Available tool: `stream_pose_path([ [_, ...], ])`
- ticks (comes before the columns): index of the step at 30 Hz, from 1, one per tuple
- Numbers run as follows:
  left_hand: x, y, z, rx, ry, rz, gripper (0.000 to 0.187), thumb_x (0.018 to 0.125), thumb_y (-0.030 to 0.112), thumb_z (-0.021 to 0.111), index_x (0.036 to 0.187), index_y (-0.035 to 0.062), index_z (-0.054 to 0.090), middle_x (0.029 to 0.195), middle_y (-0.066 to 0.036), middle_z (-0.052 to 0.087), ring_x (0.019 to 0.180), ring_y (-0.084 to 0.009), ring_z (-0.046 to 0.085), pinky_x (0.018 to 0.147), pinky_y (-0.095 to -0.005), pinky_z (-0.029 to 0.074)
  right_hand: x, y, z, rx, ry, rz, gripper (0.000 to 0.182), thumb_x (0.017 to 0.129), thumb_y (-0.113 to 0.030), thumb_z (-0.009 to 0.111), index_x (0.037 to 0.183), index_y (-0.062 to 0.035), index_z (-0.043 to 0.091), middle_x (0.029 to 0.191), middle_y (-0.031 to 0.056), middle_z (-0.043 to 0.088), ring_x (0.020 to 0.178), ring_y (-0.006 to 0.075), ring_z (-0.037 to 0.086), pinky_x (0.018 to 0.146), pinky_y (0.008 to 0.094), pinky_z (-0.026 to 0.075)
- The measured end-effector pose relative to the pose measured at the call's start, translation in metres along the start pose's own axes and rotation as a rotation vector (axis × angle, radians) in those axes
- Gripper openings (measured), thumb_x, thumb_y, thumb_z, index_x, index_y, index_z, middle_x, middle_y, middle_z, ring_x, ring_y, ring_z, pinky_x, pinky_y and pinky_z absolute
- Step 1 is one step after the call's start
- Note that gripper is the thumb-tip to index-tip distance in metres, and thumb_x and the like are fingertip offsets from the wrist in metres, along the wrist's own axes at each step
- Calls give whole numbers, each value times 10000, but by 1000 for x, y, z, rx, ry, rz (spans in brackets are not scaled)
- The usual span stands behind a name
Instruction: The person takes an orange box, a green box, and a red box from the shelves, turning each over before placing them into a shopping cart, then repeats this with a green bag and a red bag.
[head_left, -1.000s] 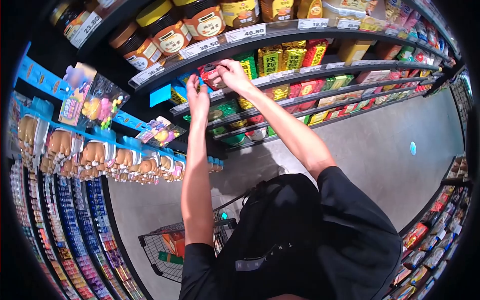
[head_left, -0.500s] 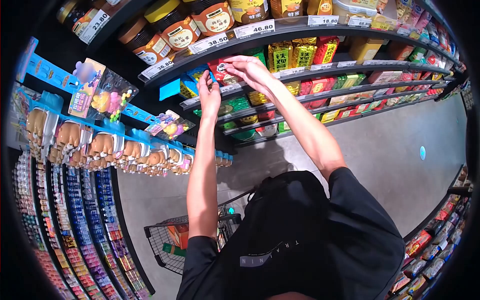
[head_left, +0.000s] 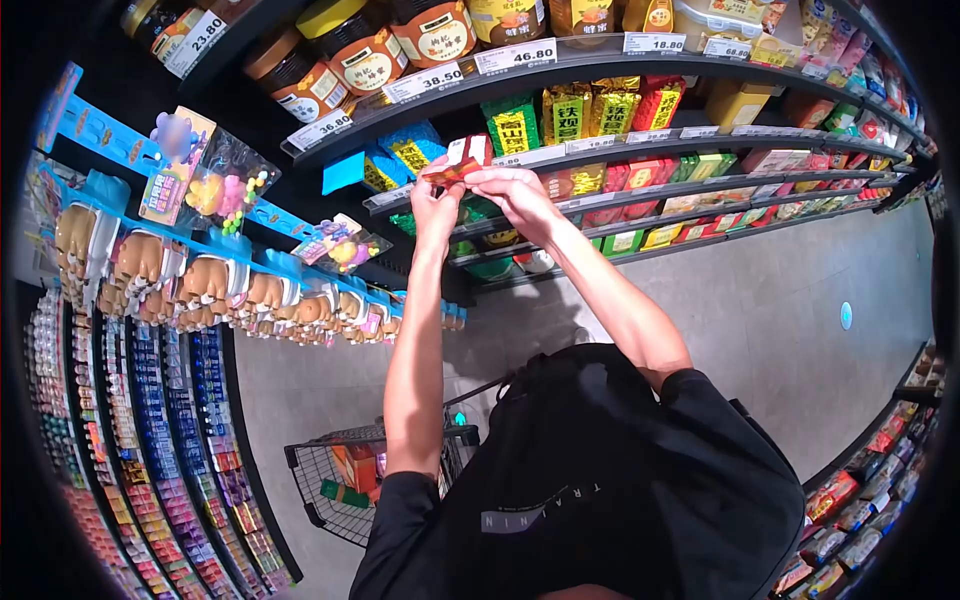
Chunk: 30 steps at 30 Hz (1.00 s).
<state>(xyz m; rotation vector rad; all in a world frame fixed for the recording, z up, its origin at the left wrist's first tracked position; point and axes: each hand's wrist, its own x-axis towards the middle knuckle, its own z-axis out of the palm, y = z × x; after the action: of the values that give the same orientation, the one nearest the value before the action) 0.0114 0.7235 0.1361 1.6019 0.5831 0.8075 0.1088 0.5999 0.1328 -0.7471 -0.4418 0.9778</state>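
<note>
A red packet with a white panel is held in front of the tea shelf, tilted so its far end points at the shelf. My left hand grips its near left side, fingers closed. From the right, my right hand pinches its near edge. Beyond it on the shelf stand blue and yellow packets to the left and a green packet to the right. Gold packets stand farther right.
Honey jars line the shelf above, over price tags. Hanging toys jut out at left. A wire shopping cart with a few goods stands on the floor at lower left. More stocked shelves curve along the left.
The red packet has come off the shelf toward me and tipped, with both hands now closed on it. The green packet behind is uncovered.
</note>
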Motion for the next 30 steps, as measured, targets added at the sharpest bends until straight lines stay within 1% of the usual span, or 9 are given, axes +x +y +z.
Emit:
stream_pose_path([
  [8, -1, 12, 0, -66, -16, 29, 275, 866, -59, 620, 1137, -20, 595, 1131, -96, 634, 1065, -171, 613, 936, -291, 476, 6, -11, 8, -81, -50, -97, 222, 904, 19, 553, 1090, 58, 667, 1127, 134, 669, 1084, 187, 618, 988, 281, 463],
  [10, 2, 21, 3, -119, 15, 25, 261, 886, -42, 605, 1144, -22, 572, 1106, -104, 642, 1058, -183, 618, 937, -299, 477, 8, -15, 16, -91, -19, -83, 254, 902, 18, 557, 1138, 54, 643, 1149, 135, 658, 1088, 188, 614, 991, 275, 454],
  [15, 12, 34, 8, -74, 27, 91, 498, 907, 1, 580, 1366, -48, 393, 1336, -188, 505, 1236, -230, 515, 1048, -332, 418, 23, -29, 26, 0, 5, -103, 322, 902, 24, 541, 1220, 66, 567, 1128, 150, 647, 1111, 191, 598, 998, 284, 447],
  [19, 17, 21, 11, -53, -2, 162, 558, 910, -5, 568, 1409, -37, 322, 1375, -196, 473, 1274, -242, 486, 1069, -347, 392, 35, -33, 30, 80, 8, -92, 338, 892, 53, 514, 1227, 96, 528, 1156, 177, 611, 1125, 214, 581, 1003, 294, 448],
  [22, 21, 14, 13, -2, 34, 183, 570, 903, -14, 574, 1413, -23, 321, 1381, -198, 468, 1283, -249, 481, 1066, -354, 391, 55, -32, 25, 196, 16, -69, 324, 884, 103, 475, 1205, 123, 514, 1169, 199, 578, 1141, 241, 561, 1024, 305, 448],
  [24, 30, 14, 11, -16, 47, 174, 596, 891, -3, 606, 1412, -39, 319, 1373, -236, 464, 1295, -295, 469, 1085, -372, 386, 65, -33, 24, 468, 44, 39, 318, 877, 136, 458, 1192, 139, 502, 1187, 212, 554, 1154, 258, 552, 1047, 313, 445],
  [27, 39, 13, 6, 56, 3, 176, 575, 905, -21, 577, 1416, -39, 315, 1335, -232, 498, 1234, -268, 525, 1012, -333, 456, 71, -37, 19, 471, -8, 32, 343, 871, 162, 428, 1211, 154, 472, 1214, 230, 527, 1166, 276, 542, 1036, 311, 470],
  [28, 42, 18, 6, 13, 0, 175, 494, 908, -70, 506, 1380, -20, 369, 1275, -178, 557, 1174, -228, 564, 997, -305, 447, 70, -42, 21, 447, -7, 8, 362, 869, 167, 421, 1229, 155, 459, 1214, 233, 527, 1169, 278, 541, 1035, 312, 474],
  [30, 41, 30, 1, 51, -79, 172, 471, 915, -68, 491, 1371, -23, 385, 1227, -173, 592, 1142, -219, 586, 990, -294, 450, 71, -50, 20, 362, -20, 3, 407, 864, 181, 403, 1270, 156, 416, 1238, 239, 516, 1164, 277, 554, 1040, 317, 477],
])
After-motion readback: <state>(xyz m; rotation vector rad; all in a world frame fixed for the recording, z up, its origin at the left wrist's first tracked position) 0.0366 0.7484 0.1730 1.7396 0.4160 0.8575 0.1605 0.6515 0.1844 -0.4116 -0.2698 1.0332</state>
